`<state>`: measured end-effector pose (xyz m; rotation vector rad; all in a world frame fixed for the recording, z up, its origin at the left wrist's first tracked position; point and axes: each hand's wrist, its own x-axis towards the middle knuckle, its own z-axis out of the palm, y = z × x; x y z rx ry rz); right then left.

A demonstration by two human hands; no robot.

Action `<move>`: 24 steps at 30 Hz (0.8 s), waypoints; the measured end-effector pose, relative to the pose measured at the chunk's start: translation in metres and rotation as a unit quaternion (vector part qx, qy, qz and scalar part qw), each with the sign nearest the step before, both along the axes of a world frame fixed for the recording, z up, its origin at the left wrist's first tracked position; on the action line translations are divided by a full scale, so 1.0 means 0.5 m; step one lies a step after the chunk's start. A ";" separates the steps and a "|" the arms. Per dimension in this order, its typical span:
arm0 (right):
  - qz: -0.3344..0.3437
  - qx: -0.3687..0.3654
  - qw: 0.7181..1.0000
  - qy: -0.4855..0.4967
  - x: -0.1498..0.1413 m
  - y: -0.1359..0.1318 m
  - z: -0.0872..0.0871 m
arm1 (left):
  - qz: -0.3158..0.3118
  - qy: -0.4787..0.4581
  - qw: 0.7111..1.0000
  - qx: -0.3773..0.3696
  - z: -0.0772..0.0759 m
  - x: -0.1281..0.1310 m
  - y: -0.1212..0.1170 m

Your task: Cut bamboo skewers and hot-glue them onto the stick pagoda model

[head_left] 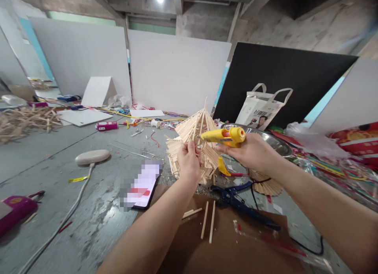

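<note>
A small house-like model (189, 128) built of thin wooden sticks stands in front of me, with a pointed roof of slanting sticks. My left hand (189, 161) is closed at its near side, thumb and fingers pinched against the sticks; the exact part between the fingertips is hidden. Wrapped round a yellow hot glue gun (224, 136), my right hand (251, 150) keeps it level beside the roof, nozzle toward the left. Below lie loose wooden sticks (212, 222) on a brown board (189, 254). Dark blue cutting pliers (242, 203) rest under my right forearm.
A lit phone (144, 185) lies left of the model. A white corded device (92, 157) and magenta tools (106, 126) are farther left. A metal basin (273, 142), a paper bag (256, 108) and plastic-wrapped materials crowd the right. Panels (177, 69) stand behind.
</note>
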<state>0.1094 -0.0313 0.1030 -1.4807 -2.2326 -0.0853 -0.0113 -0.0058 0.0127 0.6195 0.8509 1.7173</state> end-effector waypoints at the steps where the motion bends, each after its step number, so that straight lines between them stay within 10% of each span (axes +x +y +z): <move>1: -0.006 -0.003 1.000 0.000 -0.001 -0.001 0.002 | 0.000 0.001 1.000 0.001 0.000 0.000 0.000; 24: 0.038 -0.033 0.995 0.090 0.012 0.016 -0.005 | -0.027 -0.033 0.999 0.012 0.002 -0.002 -0.003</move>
